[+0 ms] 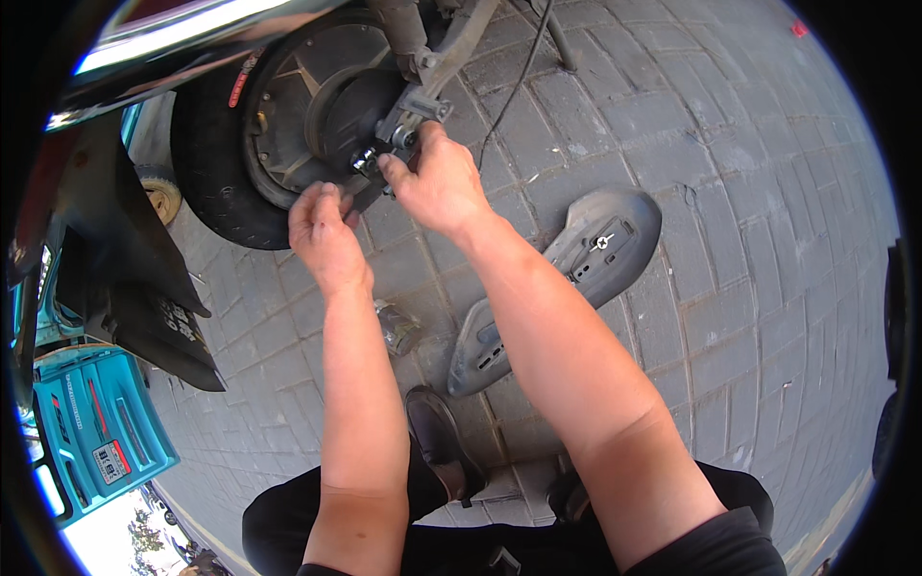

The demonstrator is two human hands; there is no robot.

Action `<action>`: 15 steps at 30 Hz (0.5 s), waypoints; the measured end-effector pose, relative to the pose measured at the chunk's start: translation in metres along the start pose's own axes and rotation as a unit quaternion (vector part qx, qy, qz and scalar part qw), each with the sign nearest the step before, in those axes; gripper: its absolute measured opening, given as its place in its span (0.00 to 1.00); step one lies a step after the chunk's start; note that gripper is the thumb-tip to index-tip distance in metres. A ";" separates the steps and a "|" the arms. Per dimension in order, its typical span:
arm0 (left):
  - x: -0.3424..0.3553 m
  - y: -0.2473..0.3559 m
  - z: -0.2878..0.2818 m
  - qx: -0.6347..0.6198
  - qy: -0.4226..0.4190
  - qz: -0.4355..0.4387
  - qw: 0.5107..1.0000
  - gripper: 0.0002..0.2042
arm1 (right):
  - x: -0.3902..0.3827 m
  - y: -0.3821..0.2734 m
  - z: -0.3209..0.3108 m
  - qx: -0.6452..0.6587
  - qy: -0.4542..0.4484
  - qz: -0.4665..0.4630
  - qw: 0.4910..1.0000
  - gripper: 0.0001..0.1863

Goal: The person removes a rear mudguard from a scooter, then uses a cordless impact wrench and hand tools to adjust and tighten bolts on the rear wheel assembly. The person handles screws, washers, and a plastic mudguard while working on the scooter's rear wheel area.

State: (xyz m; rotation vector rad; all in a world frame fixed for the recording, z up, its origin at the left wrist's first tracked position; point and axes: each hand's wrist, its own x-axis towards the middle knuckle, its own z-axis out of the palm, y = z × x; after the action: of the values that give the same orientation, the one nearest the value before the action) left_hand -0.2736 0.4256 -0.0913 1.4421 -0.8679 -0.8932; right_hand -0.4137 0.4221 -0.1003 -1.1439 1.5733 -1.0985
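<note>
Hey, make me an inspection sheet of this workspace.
Surface: grey paving.
Job's things: wheel with black tyre; metal bracket at its side.
Clutter: grey plastic cover on the paving, partly hidden by the right forearm; small object near a shoe, too unclear to name.
Left hand: bunched by the tyre's lower edge; grip unclear.
Right hand: at the bracket; grip unclear.
Cables: one dark cable right of the bracket.
Surroundings: teal panel at left.
</note>
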 end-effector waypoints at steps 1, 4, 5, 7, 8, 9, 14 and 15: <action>-0.001 0.003 0.002 0.013 -0.007 0.032 0.999 0.16 | -0.001 0.002 -0.001 -0.014 -0.011 0.005 1.000 0.28; -0.004 0.012 0.010 0.055 -0.036 0.108 0.992 0.15 | -0.003 0.008 -0.004 0.010 0.019 0.024 0.999 0.26; -0.006 0.013 0.013 0.070 -0.047 0.107 0.991 0.14 | -0.003 0.009 -0.004 0.024 0.020 0.008 0.999 0.25; -0.011 0.015 0.023 0.079 -0.091 0.145 0.982 0.12 | 0.000 0.012 -0.005 0.051 0.032 -0.040 0.997 0.24; -0.014 0.013 0.028 0.073 -0.112 0.139 0.981 0.10 | 0.003 0.012 -0.007 0.030 0.000 -0.017 0.999 0.23; -0.016 0.012 0.033 0.080 -0.110 0.099 0.986 0.10 | 0.002 0.013 -0.009 0.027 0.015 -0.024 0.999 0.21; -0.021 0.005 0.049 0.091 -0.136 0.012 0.986 0.09 | 0.006 0.022 -0.031 0.136 0.027 -0.017 0.990 0.16; -0.020 0.004 0.052 0.098 -0.136 0.004 0.986 0.09 | 0.009 0.023 -0.034 0.135 0.035 -0.036 0.990 0.16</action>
State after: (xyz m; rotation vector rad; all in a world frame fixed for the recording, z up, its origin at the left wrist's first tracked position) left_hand -0.3292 0.4212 -0.0888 1.5032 -1.1925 -1.0378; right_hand -0.4525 0.4232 -0.1161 -0.9952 1.3943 -1.3671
